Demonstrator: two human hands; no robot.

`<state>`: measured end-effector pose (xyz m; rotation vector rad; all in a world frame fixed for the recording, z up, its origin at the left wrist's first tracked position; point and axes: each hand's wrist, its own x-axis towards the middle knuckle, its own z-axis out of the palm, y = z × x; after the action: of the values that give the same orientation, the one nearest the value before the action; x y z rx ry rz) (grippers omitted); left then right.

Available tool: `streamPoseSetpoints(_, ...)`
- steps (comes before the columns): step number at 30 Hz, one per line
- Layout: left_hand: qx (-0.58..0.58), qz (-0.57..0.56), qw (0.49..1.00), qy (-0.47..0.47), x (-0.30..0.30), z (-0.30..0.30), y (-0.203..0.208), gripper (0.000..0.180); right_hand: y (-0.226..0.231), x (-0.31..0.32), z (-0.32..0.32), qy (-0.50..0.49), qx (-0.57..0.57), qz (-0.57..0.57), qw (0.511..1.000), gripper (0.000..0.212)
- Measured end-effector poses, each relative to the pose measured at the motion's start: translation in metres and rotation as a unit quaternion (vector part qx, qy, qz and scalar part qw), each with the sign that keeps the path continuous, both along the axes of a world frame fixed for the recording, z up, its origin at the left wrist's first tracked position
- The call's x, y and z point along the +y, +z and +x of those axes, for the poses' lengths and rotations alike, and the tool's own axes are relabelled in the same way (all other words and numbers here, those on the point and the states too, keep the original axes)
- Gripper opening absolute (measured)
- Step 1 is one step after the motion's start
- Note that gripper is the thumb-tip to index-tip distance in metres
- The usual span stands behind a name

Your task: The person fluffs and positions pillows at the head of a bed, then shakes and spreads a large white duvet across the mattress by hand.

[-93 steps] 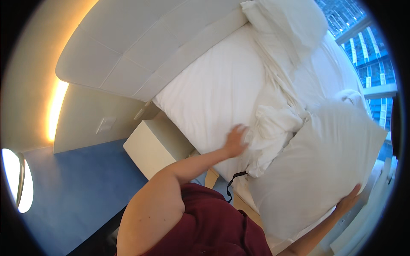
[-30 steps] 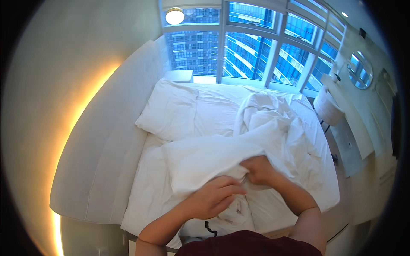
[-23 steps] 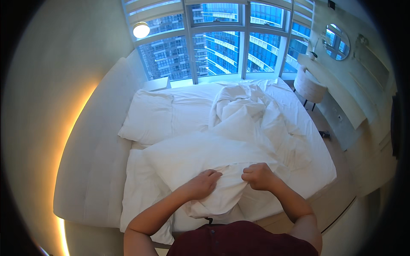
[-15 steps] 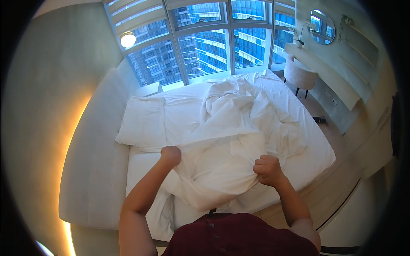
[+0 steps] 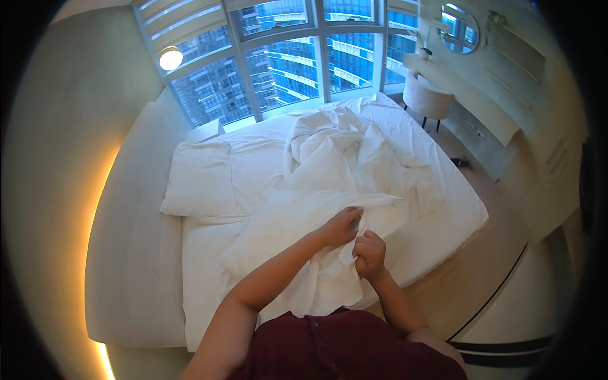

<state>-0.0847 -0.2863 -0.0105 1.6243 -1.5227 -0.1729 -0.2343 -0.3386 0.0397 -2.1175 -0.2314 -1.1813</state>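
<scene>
Hands since earlier frame, head view: left hand (image 5: 342, 226) shifted away from the tall grey upholstered headboard (image 5: 136, 253), now just beside right hand (image 5: 370, 253); earlier they were spread apart.
Left fingers: bent, appear to pinch the cloth edge of the soft white fabric pillow (image 5: 297, 215).
Right fingers: clenched on bunched cloth of same pillow, slightly farther from headboard.
Held pillow: out from headboard, slumped, slack cloth hanging below right fist.
Second pillow: flat white square fabric pillow (image 5: 199, 180), lying just beside headboard.
Duvet: rumpled white fabric duvet (image 5: 332, 152), well apart from headboard.
Cloth handling (judgement): soft, likely slips and folds; best both grips on one edge, level, even tension. Hands this close bunch it; spacing them along the edge would probably flatten it. Exact edge between fists unclear.
</scene>
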Motion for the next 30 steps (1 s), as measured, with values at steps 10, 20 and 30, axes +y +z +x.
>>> streamPoseSetpoints(10, 0.054, 0.197, 0.979, 0.002, 0.022, 0.078, -0.119, 0.029, 0.023, 0.035, 0.020, 0.150, 0.136, -0.072, 0.977, 0.012)
streamPoseSetpoints(20, -0.009, 0.265, 0.961, 0.084, 0.060, 0.057, 0.066, 0.032, 0.052, -0.046, 0.010, -0.009, 0.463, -0.275, 0.842, 0.034)
streamPoseSetpoints(30, -0.066, 0.148, 0.957, -0.240, 0.134, -0.004, 0.154, 0.035, -0.032, -0.161, 0.044, -0.298, 0.586, -0.205, 0.725, 0.024)
